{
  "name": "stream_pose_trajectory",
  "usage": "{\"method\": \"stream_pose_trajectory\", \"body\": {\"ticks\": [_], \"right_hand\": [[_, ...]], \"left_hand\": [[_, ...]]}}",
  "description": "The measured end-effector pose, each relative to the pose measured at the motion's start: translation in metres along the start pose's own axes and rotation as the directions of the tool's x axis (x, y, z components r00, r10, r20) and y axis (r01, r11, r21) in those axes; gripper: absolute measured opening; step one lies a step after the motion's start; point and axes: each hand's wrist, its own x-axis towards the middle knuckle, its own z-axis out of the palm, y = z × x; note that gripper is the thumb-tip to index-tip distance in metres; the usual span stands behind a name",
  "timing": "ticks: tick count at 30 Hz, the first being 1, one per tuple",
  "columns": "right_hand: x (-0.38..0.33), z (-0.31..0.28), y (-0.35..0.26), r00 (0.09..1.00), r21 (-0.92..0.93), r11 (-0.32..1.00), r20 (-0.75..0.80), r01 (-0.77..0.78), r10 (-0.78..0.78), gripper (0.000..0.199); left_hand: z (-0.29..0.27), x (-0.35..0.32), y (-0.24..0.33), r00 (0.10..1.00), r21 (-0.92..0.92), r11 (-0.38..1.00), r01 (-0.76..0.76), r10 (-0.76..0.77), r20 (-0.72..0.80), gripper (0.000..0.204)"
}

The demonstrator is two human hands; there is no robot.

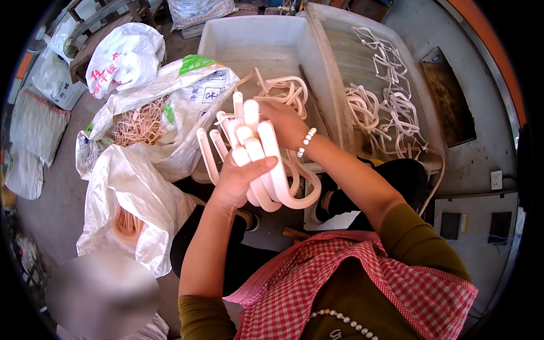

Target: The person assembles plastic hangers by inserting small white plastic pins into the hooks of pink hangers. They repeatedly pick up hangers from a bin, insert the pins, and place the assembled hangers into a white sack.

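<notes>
A bundle of pale pink, U-shaped bent rods (294,198) is held up before me, rounded ends upward and a broad curve at the bottom. My left hand (241,175) is closed round its lower left side, the thumb pressed across the front. At the bundle's upper right, my right hand (280,120) curls against the rods; their tops partly hide its fingers. Just behind it, more pink bent rods (294,90) lie in the near end of a white tub (255,25). What the rods are made of cannot be told.
Another long tub (331,34) on the right holds several looped pale rods (362,107). A thin stick (316,99) leans inside the white tub. To the left, an open sack (198,85) contains thin pinkish strips (139,124); a nearer white bag (136,175) holds coiled pink strands (128,224).
</notes>
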Motion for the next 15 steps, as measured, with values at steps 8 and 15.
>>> {"method": "stream_pose_trajectory", "body": {"ticks": [8, 15], "right_hand": [[0.002, -0.003, 0.026, 0.547, 0.968, 0.076, 0.07, -0.24, 0.834, 0.019], [0.02, -0.044, 0.03, 0.541, 0.807, -0.449, 0.591, -0.384, 0.599, 0.017]], "left_hand": [[0.003, -0.003, -0.02, 0.993, 0.439, 0.892, -0.107, 0.074, 0.092, 0.041], [0.008, -0.015, -0.038, 0.967, 0.837, 0.492, -0.24, 0.048, 0.249, 0.036]]}}
